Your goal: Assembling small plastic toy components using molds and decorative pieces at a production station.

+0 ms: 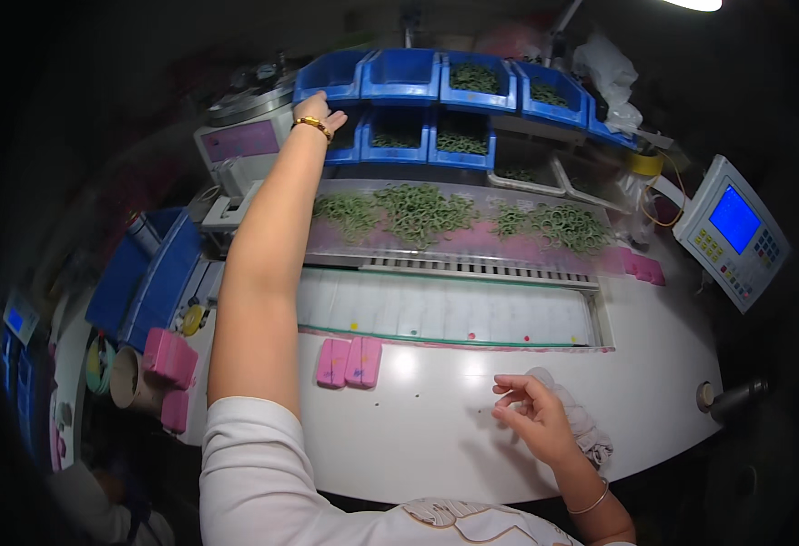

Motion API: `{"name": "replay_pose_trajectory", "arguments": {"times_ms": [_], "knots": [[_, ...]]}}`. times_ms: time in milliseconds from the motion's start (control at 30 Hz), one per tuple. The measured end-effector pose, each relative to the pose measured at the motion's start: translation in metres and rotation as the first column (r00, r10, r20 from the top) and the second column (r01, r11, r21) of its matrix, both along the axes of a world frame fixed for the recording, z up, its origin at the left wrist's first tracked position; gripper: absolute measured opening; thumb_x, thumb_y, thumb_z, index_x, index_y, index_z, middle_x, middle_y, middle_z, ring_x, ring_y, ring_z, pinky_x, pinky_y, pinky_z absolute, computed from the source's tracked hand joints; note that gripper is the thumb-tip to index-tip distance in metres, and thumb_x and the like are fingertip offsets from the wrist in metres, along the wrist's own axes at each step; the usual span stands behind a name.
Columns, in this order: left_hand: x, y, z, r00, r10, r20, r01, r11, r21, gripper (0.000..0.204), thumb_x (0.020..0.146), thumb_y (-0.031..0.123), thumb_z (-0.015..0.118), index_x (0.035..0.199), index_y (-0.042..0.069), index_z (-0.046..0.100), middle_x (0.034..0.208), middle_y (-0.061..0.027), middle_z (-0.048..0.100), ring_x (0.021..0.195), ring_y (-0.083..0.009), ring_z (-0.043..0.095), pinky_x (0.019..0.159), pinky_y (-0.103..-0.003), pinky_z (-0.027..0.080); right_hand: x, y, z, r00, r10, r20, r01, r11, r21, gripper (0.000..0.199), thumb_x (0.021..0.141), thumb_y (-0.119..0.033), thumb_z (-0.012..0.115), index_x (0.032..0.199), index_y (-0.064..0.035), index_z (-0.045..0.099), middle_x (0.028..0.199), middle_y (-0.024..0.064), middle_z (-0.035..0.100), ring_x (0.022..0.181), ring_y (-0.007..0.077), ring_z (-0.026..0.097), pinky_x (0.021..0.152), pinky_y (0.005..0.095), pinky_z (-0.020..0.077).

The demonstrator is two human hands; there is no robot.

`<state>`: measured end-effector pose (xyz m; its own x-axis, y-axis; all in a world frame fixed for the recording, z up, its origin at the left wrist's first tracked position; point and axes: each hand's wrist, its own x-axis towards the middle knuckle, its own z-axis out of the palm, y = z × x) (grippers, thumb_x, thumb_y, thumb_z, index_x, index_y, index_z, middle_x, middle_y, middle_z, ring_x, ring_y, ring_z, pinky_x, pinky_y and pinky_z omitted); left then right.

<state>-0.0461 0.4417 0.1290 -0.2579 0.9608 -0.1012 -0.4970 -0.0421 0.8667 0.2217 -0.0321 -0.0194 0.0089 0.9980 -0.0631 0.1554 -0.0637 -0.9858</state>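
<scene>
My left hand (316, 111) is stretched far forward to the front of the upper left blue bin (328, 77). Its thumb stands apart from the fingers, which are partly hidden, and nothing shows in its grasp. Over the near part of the white table hovers my right hand (538, 417), open, fingers loosely curved and separated, holding nothing. Beside it lies a crumpled pale cloth (583, 423). Small curled green pieces (425, 214) lie in heaps on a clear, pinkish tray (472, 244) across the middle.
A glass-topped recess (445, 309) crosses the table, with two pink blocks (348, 362) before it. Some rear bins hold green pieces (474, 78). At right stands a keypad device (734, 232) with a blue screen; blue containers (145, 273) and more pink blocks (170, 357) are at left.
</scene>
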Motion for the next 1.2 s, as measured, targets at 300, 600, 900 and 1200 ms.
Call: {"name": "replay_pose_trajectory", "arguments": {"times_ms": [300,600,900,1200], "knots": [[-0.004,0.035,0.019,0.966,0.059,0.250,-0.071,0.997,0.037,0.037,0.103,0.013,0.047,0.137,0.001,0.042,0.137,-0.0212,0.047,0.123,-0.0392,0.053,0.097,-0.055,0.052,0.013,-0.010,-0.002,0.996,-0.087,-0.032,0.085,0.996,-0.038,0.044,0.084,0.002,0.069,0.126,0.0009,0.056,0.114,0.0082,0.060,0.093,0.0083,0.059,0.076,0.0213,0.0505],[-0.032,-0.070,0.030,0.990,-0.053,0.130,0.002,0.932,0.362,0.036,0.103,0.015,0.047,0.129,-0.009,0.042,0.132,-0.0215,0.050,0.123,-0.0377,0.052,0.103,-0.055,0.048,0.004,0.003,0.004,0.997,-0.011,-0.081,0.009,1.000,-0.023,0.045,0.082,0.000,0.070,0.125,0.0005,0.057,0.115,0.0088,0.061,0.091,0.0086,0.060,0.071,0.0197,0.0490],[-0.111,-0.258,-0.059,0.893,-0.407,-0.193,0.441,0.876,0.194,0.031,0.104,0.025,0.045,0.128,0.006,0.051,0.121,-0.0088,0.061,0.111,-0.0195,0.060,0.092,-0.043,0.054,-0.009,0.054,0.035,0.977,0.102,-0.188,-0.108,0.994,-0.020,0.047,0.090,-0.009,0.066,0.134,0.0013,0.050,0.125,0.0115,0.057,0.102,0.0132,0.059,0.084,0.0258,0.0503],[-0.136,-0.326,-0.109,0.747,-0.630,-0.211,0.582,0.774,-0.249,0.032,0.102,0.027,0.048,0.117,0.001,0.057,0.107,-0.0107,0.064,0.089,-0.0201,0.067,0.074,-0.040,0.058,-0.090,0.127,0.032,0.724,0.140,-0.675,-0.413,0.872,-0.263,0.074,0.092,-0.052,0.061,0.147,-0.0106,0.035,0.138,0.0179,0.043,0.115,0.0312,0.054,0.100,0.0419,0.0460]]}}
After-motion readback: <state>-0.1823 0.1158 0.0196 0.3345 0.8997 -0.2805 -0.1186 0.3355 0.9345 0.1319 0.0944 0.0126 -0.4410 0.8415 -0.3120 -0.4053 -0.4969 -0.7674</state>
